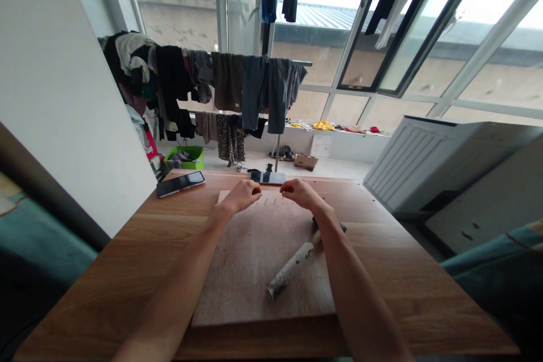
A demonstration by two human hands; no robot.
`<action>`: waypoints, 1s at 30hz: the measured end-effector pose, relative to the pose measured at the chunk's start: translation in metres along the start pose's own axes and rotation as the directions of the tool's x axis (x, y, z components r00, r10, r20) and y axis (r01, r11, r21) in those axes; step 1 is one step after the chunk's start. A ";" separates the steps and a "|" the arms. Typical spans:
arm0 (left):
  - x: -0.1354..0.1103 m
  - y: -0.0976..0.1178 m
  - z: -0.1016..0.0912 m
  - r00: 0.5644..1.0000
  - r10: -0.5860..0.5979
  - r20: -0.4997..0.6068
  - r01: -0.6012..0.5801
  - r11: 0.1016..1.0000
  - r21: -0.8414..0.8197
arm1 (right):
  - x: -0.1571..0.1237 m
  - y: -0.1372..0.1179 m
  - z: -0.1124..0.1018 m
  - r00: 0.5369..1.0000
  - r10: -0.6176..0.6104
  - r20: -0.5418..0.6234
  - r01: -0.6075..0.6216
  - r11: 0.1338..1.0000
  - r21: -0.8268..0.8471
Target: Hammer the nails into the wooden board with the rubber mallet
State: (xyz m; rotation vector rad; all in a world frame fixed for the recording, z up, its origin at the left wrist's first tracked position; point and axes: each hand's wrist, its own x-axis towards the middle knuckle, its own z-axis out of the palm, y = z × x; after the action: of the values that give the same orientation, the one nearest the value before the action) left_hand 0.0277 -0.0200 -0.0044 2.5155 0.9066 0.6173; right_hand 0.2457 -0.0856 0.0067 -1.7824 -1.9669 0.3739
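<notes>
A pale wooden board (254, 260) lies on the table, with several thin nails (274, 201) standing in a row near its far edge. My left hand (242, 195) is at the left end of this row, its fingertips pinched together. At the right end, my right hand (302, 193) is also closed in a pinch, just above a thin upright nail. Whatever either hand's fingertips hold is too small to make out. A hammer (291, 271) with a worn white-wrapped handle rests diagonally on the board, its dark head partly hidden behind my right forearm.
The wooden table (382, 271) extends around the board. A phone (180, 184) lies at its far left, and a dark flat object (267, 177) sits at the far edge beyond my hands. Behind are a clothes-laden drying rack (303, 63), a green basket (195, 154) and a white washboard-like unit (407, 153).
</notes>
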 end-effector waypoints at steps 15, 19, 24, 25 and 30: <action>0.006 0.009 0.023 1.000 -0.004 -0.027 0.004 1.000 0.021 | -0.001 -0.018 0.008 0.990 -0.039 0.133 0.027 0.995 0.097; 0.001 0.015 0.005 0.991 0.028 0.130 -0.010 0.991 -0.133 | -0.004 -0.020 0.006 0.972 -0.055 0.227 0.012 0.983 0.185; -0.005 0.018 -0.007 0.937 0.014 0.349 0.066 0.974 -0.216 | -0.007 -0.034 0.002 0.953 -0.063 0.295 -0.021 0.962 0.272; -0.006 0.017 -0.007 0.934 0.009 0.357 0.073 0.974 -0.215 | -0.007 -0.036 0.002 0.948 -0.056 0.313 -0.040 0.956 0.292; -0.005 0.012 -0.010 0.904 -0.005 0.428 0.125 0.959 -0.253 | -0.008 -0.035 0.006 0.913 -0.044 0.406 -0.134 0.908 0.398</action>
State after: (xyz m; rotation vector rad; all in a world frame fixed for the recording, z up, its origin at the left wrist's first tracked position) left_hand 0.0253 -0.0302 0.0083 2.2270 0.6841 0.1432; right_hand 0.2127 -0.0972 0.0177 -1.5549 -1.9099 1.1762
